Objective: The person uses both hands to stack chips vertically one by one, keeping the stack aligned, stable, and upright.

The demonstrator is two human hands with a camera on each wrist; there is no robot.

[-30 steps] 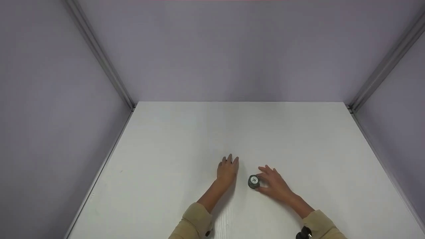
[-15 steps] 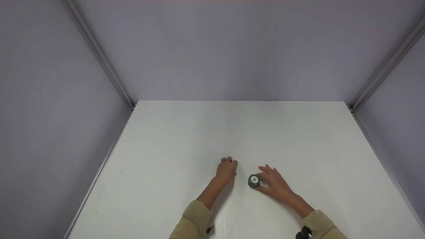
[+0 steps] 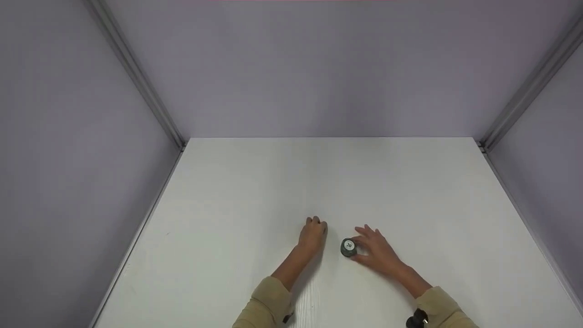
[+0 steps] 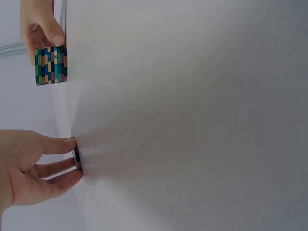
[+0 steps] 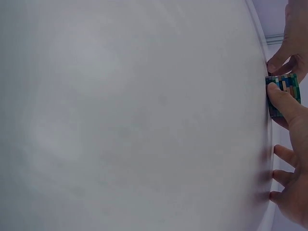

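1. Now the left hand [image 3: 312,233] has curled its fingers, pinching one chip [image 4: 76,158] against the table [image 3: 255,191].
2. Unchanged, the right hand [image 3: 377,251] grips the chip stack [image 3: 348,248] just beside it.

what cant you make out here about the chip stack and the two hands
- Print on the top of the chip stack: head view, too small to read.
- Thing pinched by the left hand: left wrist view shows only a thin dark edge; in the head view the hand covers it.
- Right hand: right wrist view, cut off by the frame edge.
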